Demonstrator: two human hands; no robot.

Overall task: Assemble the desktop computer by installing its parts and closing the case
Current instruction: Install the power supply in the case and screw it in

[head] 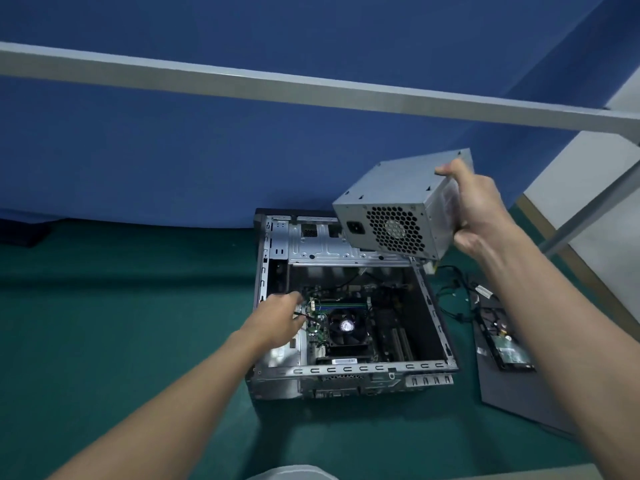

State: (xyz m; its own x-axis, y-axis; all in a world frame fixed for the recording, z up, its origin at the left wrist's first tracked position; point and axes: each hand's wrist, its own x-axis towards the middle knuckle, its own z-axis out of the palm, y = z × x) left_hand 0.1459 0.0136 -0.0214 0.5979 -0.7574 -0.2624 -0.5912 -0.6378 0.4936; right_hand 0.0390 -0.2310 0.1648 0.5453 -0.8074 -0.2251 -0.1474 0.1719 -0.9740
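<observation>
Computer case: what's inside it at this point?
A motherboard with a CPU cooler fan lies inside the computer case. The left hand reaches in, covering the board's left edge. The right hand holds the power supply above, outside.

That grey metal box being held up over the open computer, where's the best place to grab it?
Take the power supply by its plain side wall, from the right, as the right hand does: thumb over the top edge, palm against the side. The front face carries the fan grille and socket; keep off it.
</observation>
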